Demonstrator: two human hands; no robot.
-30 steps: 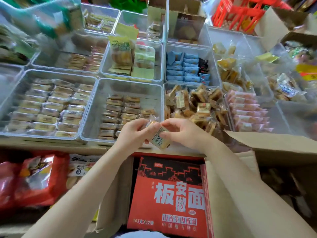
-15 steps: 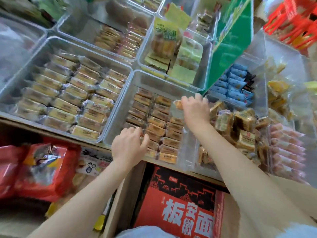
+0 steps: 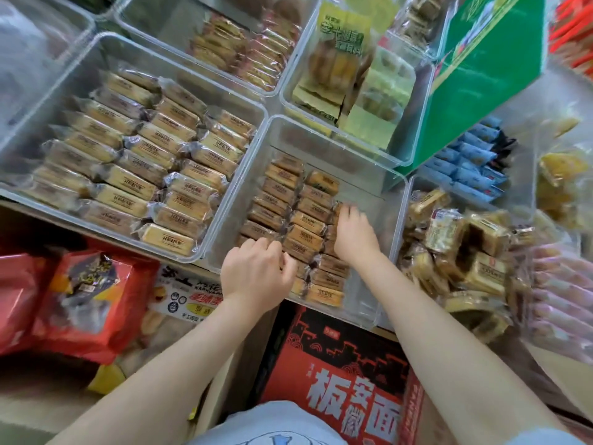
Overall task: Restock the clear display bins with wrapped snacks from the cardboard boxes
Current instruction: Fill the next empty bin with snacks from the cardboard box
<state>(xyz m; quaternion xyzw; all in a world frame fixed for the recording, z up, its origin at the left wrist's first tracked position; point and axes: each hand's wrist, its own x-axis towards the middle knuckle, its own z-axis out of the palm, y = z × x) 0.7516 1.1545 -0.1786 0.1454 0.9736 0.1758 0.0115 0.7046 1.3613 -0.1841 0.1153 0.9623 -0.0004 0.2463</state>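
Fingers of both hands, left (image 3: pixel 256 274) and right (image 3: pixel 354 234), curl onto wrapped snacks (image 3: pixel 305 220), grip hidden.

Head view, steeply down, close

You face the centre bin (image 3: pixel 378 194) at the near edge of the counter (image 3: pixel 19 207). Wrapped snacks (image 3: pixel 300 216) lie in it in rows along its left half; its right half is bare. Your left hand (image 3: pixel 256 277) rests on the near-left snacks; your right hand (image 3: pixel 353 232) rests on the right-hand row, farther in. The left bin (image 3: pixel 224 226) touches the centre bin on its left and is filled with snack rows. The right bin (image 3: pixel 407 200) holds a loose pile. Far of the centre bin stands the pouch bin (image 3: pixel 288 101). The printed box (image 3: pixel 337 380) sits below the counter edge, near you, with bagged goods (image 3: pixel 80 300) to its left.
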